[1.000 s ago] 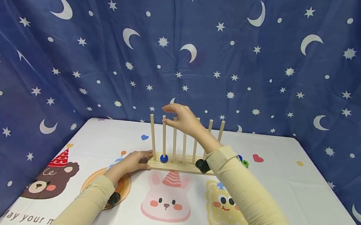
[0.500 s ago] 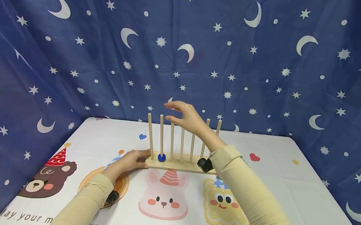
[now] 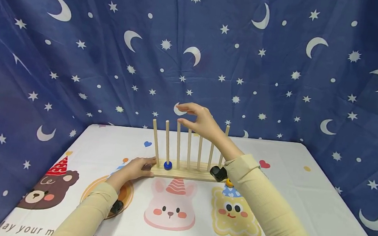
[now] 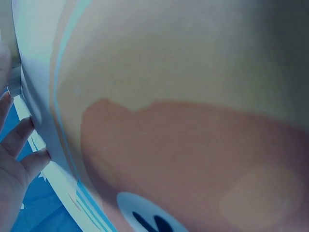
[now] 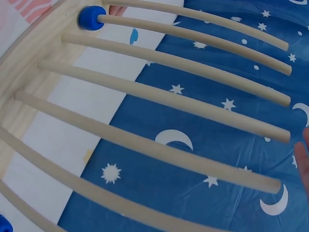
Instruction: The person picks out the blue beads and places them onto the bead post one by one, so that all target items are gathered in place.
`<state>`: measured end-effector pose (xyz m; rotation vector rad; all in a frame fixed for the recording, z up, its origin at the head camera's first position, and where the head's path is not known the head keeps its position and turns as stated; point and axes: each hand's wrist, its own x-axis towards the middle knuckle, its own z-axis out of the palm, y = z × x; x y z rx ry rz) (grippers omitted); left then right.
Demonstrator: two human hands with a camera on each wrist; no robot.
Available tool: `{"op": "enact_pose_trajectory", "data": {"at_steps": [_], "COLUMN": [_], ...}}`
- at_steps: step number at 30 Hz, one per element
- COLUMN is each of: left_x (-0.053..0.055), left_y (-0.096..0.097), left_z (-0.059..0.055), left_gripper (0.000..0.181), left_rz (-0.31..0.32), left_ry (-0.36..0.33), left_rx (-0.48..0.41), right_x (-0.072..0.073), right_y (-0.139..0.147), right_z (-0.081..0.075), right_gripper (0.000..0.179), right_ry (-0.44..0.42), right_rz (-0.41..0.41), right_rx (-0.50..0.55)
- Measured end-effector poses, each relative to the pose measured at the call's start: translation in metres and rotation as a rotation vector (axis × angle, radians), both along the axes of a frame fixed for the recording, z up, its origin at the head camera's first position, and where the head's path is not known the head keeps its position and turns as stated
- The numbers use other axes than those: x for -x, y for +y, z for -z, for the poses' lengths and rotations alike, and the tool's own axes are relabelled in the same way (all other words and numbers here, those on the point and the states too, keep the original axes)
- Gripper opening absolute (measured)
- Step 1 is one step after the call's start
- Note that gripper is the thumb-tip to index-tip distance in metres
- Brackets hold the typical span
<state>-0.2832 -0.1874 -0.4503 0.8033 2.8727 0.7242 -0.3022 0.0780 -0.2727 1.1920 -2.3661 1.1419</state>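
A wooden peg rack (image 3: 183, 174) with several upright pegs stands across the table. One blue bead (image 3: 168, 165) sits at the foot of the second peg from the left, also showing in the right wrist view. My left hand (image 3: 136, 168) holds the rack's left end, thumb along the front side and fingers round the back. Above the middle pegs is my right hand (image 3: 202, 121), thumb and fingers spread apart with nothing between them. Only its fingertips (image 5: 303, 162) show at the right edge of the right wrist view.
A white tablecloth (image 3: 127, 188) with cartoon animal prints covers the table, and a blue curtain (image 3: 193, 73) with moons and stars hangs behind. Another blue bead (image 5: 4, 224) peeks in beside the rack. Black wrist cameras (image 3: 218, 173) are worn on both wrists.
My right hand has risen slightly and moved right, away from the second peg. The left hand stays on the rack. Green and blue beads right of the rack are now hidden behind the right sleeve.
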Motion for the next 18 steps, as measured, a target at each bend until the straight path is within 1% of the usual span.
{"op": "enact_pose_trajectory", "data": {"at_steps": [2, 4, 6, 9, 11, 15, 18], "left_x": [0.0, 0.0, 0.0, 0.0, -0.001, -0.001, -0.002], "left_y": [0.0, -0.001, -0.001, -0.002, -0.002, -0.001, 0.0], "left_z": [0.0, 0.001, 0.002, 0.002, 0.001, 0.0, -0.001], "left_gripper": [0.055, 0.055, 0.054, 0.055, 0.055, 0.055, 0.054], "left_rz": [0.003, -0.004, 0.004, 0.003, 0.008, -0.009, -0.01], "left_ry": [0.002, -0.01, 0.008, 0.005, 0.013, -0.019, -0.02], "left_rx": [-0.003, -0.023, -0.015, -0.027, -0.017, -0.021, -0.012], "right_x": [-0.001, -0.002, -0.003, -0.004, -0.005, -0.007, -0.008], "right_y": [0.004, 0.007, 0.011, 0.016, 0.02, 0.029, 0.036], "right_z": [0.0, 0.0, 0.001, 0.002, 0.003, 0.002, 0.001], "right_gripper": [0.039, 0.039, 0.039, 0.04, 0.04, 0.04, 0.04], "right_ry": [-0.005, -0.009, -0.016, -0.011, -0.005, 0.007, 0.004], "right_rz": [0.008, 0.019, 0.031, 0.051, 0.061, 0.08, 0.096], "right_rx": [0.024, 0.04, 0.057, 0.075, 0.091, 0.122, 0.147]}}
